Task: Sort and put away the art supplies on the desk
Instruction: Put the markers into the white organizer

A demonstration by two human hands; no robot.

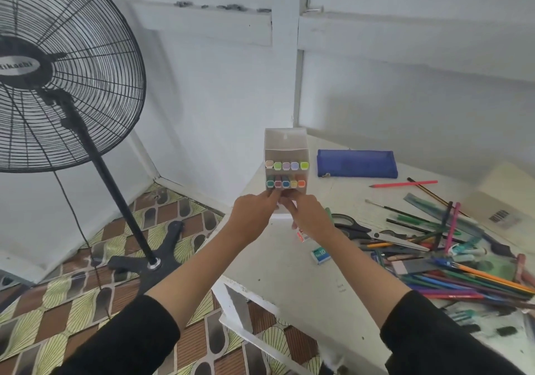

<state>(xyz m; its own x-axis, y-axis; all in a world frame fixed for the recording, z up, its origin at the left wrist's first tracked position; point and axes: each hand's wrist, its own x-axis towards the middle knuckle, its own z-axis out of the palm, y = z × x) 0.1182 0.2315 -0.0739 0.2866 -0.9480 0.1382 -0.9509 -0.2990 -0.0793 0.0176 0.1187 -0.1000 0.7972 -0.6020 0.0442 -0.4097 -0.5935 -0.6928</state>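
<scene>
A white marker box (285,146) stands at the far left corner of the white desk (289,273), its open side toward me. Two rows of coloured marker caps (286,175) show inside it. My left hand (254,209) and my right hand (307,212) both grip the box at its lower front edge, fingers curled on it. A loose heap of coloured pencils and pens (463,273) lies on the right of the desk, with scissors (364,230) beside it.
A blue pencil case (356,163) lies at the back of the desk, a red pencil (405,184) in front of it. A small staples box (320,254) and a cream book (503,198) lie nearby. A black standing fan (58,65) stands on the patterned floor to the left.
</scene>
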